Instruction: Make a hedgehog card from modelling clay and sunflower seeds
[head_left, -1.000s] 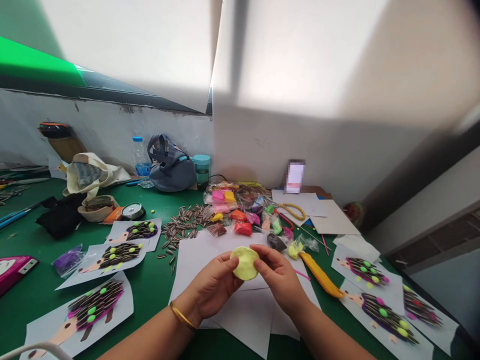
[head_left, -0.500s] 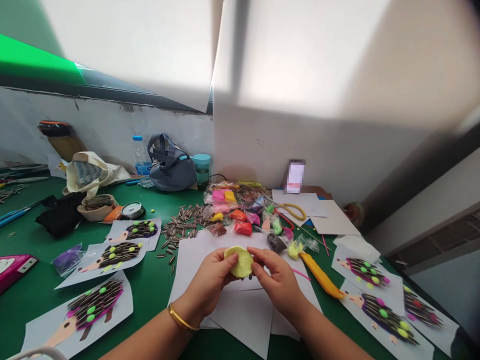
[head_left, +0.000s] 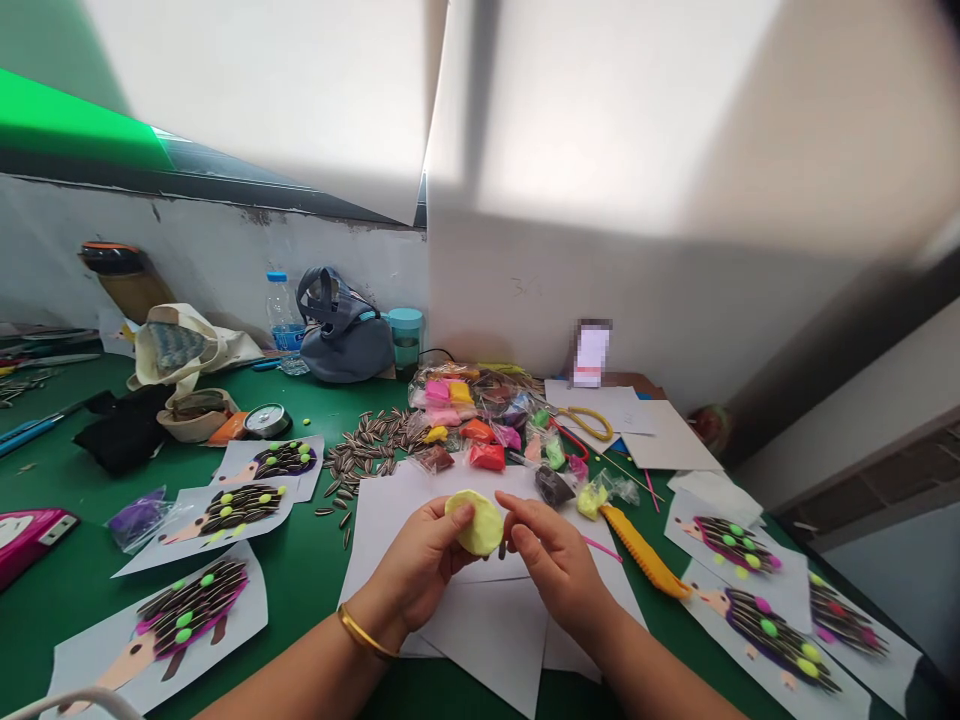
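Observation:
A flattened round of pale yellow modelling clay [head_left: 480, 524] is held up over the white paper [head_left: 491, 620]. My left hand [head_left: 424, 560] grips it at its left side, thumb in front and fingers behind. Just off its right edge, my right hand [head_left: 551, 555] has its fingers apart and holds nothing that I can see. Beyond the hands lie bagged pieces of coloured clay, among them a red one [head_left: 487, 457] and a yellow-green one [head_left: 592, 497]. A yellow wavy-edged plastic tool [head_left: 645, 553] lies right of my right hand.
Sunflower seeds [head_left: 375, 440] are heaped behind the paper. Hedgehog pictures of clay and seeds lie at the left [head_left: 180, 620] and right [head_left: 772, 630]. A grey-blue bag [head_left: 346, 340], a water bottle [head_left: 283, 325] and yellow-handled scissors [head_left: 589, 422] are farther back.
My right fingers have come away from the clay's right edge and spread slightly. The clay has shifted a little to the left in my left hand.

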